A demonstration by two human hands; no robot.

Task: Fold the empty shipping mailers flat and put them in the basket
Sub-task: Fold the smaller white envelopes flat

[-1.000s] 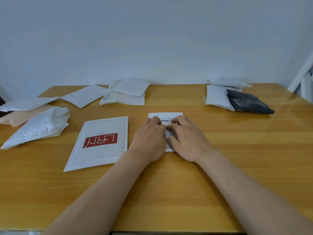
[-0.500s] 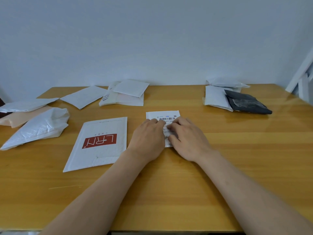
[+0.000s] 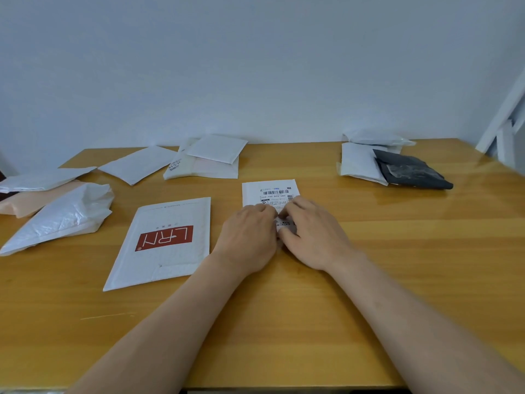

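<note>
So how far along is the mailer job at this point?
Early. Done: nothing provably; no basket is in view, though the black mailer at far right looks folded. In hand: left hand and right hand pinch the labelled mailer mid-fold. To do: the LRN mailer, the crumpled white bag and the back stack.

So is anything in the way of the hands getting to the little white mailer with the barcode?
Nothing visible. The left hand and right hand hold the small mailer directly. No basket shows, so that path cannot be judged.
</note>
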